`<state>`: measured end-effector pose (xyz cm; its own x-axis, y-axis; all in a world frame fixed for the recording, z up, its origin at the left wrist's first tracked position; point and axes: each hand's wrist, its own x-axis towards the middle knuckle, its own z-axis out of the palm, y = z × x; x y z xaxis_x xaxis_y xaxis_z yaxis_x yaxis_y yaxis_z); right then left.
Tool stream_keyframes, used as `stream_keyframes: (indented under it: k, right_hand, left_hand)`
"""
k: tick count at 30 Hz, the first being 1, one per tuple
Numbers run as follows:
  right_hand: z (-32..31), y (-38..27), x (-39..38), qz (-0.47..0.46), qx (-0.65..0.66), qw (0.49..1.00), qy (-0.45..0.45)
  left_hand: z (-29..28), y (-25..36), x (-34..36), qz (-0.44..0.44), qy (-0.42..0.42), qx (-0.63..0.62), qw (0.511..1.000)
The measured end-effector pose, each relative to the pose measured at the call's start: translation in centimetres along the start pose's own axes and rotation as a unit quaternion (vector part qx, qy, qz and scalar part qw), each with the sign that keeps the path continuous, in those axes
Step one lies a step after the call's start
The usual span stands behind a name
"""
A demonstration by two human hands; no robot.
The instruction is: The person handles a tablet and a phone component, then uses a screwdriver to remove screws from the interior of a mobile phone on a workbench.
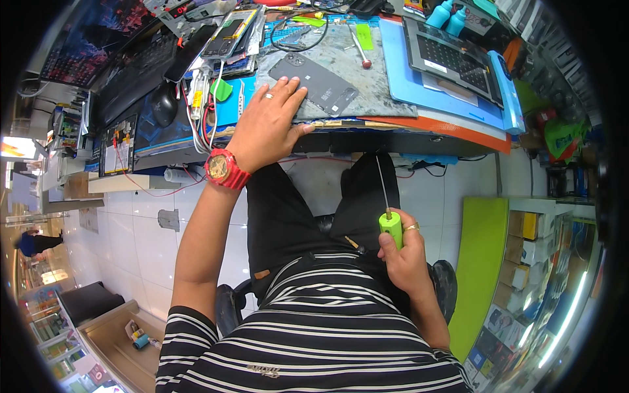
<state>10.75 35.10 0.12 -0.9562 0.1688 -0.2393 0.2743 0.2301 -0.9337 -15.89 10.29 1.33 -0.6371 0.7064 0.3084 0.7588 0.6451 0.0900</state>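
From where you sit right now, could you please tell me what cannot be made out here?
- Head view: the dark grey phone panel's near left edge, under the left hand's fingers; its underside, turned away.
- Head view: the lower handle of the green-handled tool, inside the right hand.
- Head view: the red watch's dial markings, too small.
- Head view: the monitor's top, cut off by the picture's edge.

A black mouse point(165, 105) lies at upper left, and two light-blue bottles point(439, 14) stand at upper right. A lime-green panel point(480, 268) is at lower right, an open tan box point(110, 333) at lower left.
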Motion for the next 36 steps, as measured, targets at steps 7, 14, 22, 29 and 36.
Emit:
stream_keyframes:
  k: [7, 14, 22, 29, 36]
  right_hand:
    - [-0.4, 0.5, 0.3, 0.0, 0.001, 1.0, 0.017]
    - [-0.1, 0.4, 0.7, -0.005, 0.027, 1.0, 0.011]
    - [-0.4, 0.7, 0.3, 0.024, 0.022, 0.999, -0.001]
    - [-0.3, 2.3, 0.2, 0.004, -0.024, 1.0, -0.018]
    - [0.4, 1.9, 0.3, 0.003, -0.032, 0.999, -0.029]
  left_hand:
    - [0.7, 3.1, -0.6, -0.042, 0.057, 0.025, 0.997]
    - [1.3, 4.4, -0.5, -0.054, 0.073, 0.048, 0.995]
    - [6.8, 8.3, -9.5, 0.056, -0.022, -0.157, 0.986]
    - [10.5, 6.8, -22.1, -0.026, -0.251, -0.066, 0.965]
    - [8.9, 6.9, -21.8, -0.015, -0.187, -0.086, 0.978]
